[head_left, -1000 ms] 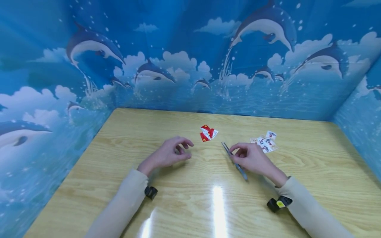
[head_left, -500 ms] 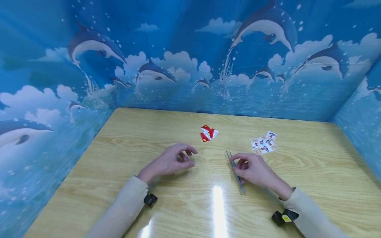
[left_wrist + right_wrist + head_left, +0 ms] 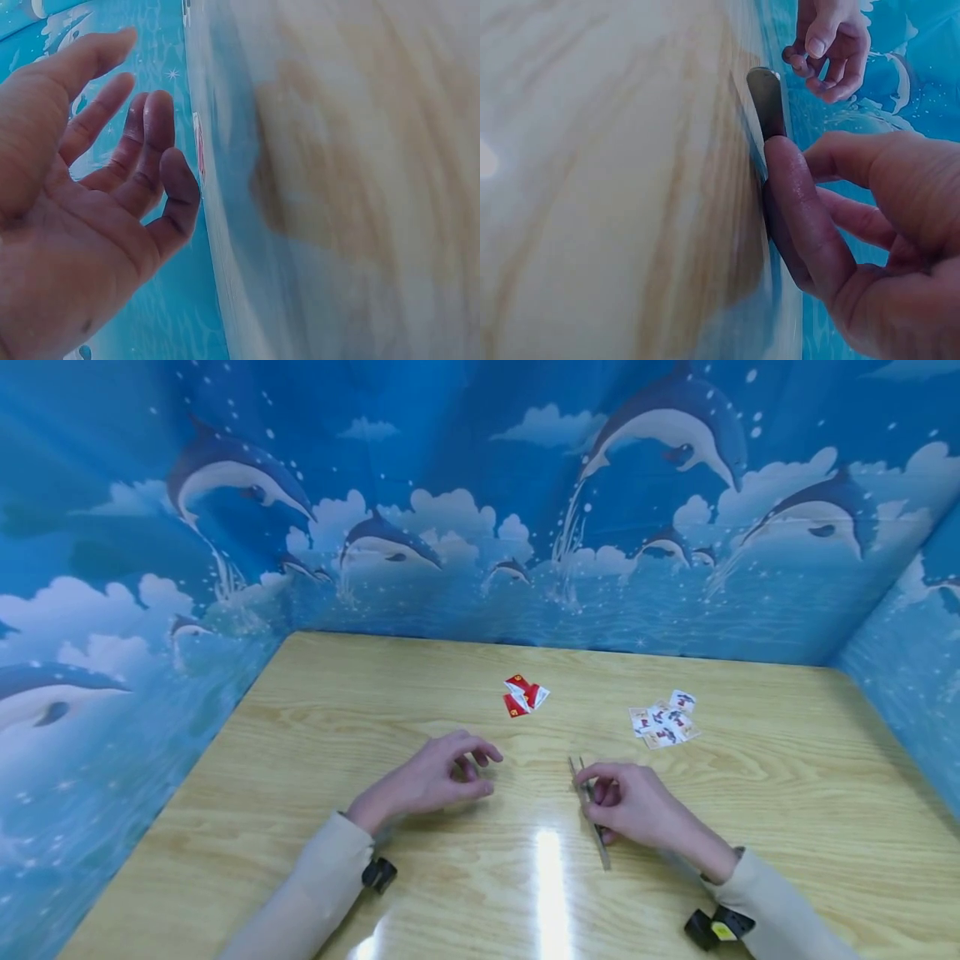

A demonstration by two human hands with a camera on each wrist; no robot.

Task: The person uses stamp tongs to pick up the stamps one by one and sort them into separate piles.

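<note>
In the head view my right hand (image 3: pixel 633 810) holds a pair of metal tweezers (image 3: pixel 603 853) between thumb and fingers, low over the table. Their two slim prongs point toward the back and stand slightly apart. The right wrist view shows the rounded end of the tweezers (image 3: pixel 766 94) jutting past my thumb and fingers. To the left, my left hand (image 3: pixel 435 774) hovers above the wood with loosely bent fingers and nothing in them. Its bare palm (image 3: pixel 90 225) faces the left wrist camera.
Small red-and-white paper pieces (image 3: pixel 517 705) lie in a loose group at the back middle of the wooden table (image 3: pixel 360 681). Farther right lies an overlapping cluster of small printed pieces, white with figures (image 3: pixel 663 737). A dolphin-print cloth (image 3: pixel 465 593) walls the table's back and sides.
My right hand has drawn back toward me with the tweezers, uncovering more of the printed pieces. The left hand has shifted slightly toward me and to the right.
</note>
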